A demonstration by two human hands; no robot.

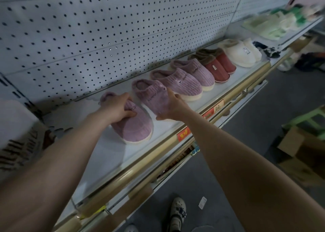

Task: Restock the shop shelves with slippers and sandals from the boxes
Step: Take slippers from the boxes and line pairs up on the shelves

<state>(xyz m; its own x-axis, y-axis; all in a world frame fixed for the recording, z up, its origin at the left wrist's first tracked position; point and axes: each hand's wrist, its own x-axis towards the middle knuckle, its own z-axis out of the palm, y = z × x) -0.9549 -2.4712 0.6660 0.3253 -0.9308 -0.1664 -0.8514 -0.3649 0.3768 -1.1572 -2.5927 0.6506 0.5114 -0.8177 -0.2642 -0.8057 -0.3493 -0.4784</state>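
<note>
On the white shelf (112,154) stands a row of slippers. My left hand (117,106) grips the top of the leftmost purple ribbed slipper (135,128), fingers curled over its upper. My right hand (173,106) holds the toe end of the second purple slipper (151,94), thumb on top and fingers under its side. Two more purple slippers (182,82) follow to the right, then a dark red pair (216,64) and a cream fluffy pair (241,53).
A perforated white back panel (88,38) rises behind the shelf. A printed bag (19,140) sits at the shelf's left end. Pale green slippers (269,25) lie on the far right shelf. Cardboard boxes (297,152) and a green stool (309,117) stand on the grey floor.
</note>
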